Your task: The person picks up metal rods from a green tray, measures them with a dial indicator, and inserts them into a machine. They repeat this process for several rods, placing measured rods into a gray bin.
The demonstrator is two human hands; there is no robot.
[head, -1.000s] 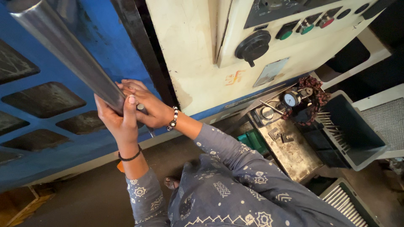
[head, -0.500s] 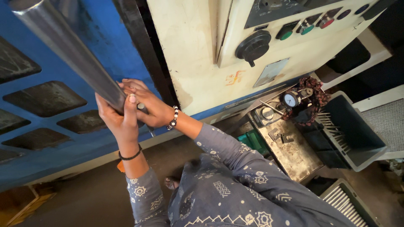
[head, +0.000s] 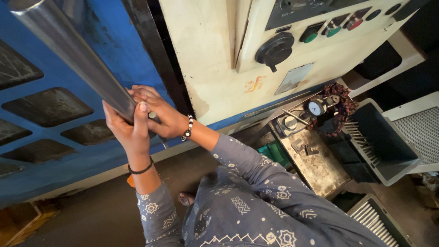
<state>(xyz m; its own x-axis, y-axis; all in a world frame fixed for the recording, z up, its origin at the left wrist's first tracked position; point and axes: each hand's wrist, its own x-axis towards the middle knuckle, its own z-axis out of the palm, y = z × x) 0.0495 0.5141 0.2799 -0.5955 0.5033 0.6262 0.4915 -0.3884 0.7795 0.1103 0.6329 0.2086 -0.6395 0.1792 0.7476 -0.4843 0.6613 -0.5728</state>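
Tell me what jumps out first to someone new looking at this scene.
A long shiny steel bar slants from the upper left, with the left hand and right hand wrapped around its lower end. Behind stands a blue machine panel. At the upper right, a cream control box carries a black rotary switch.

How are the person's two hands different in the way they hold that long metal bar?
The left hand wraps the metal bar from below, thumb pressed on its face; the right hand lies over the bar's lower end with fingers spread. The left wrist wears a thin black band; the right wears a black and white bead bracelet. Both are bare and touch the bar at one spot.
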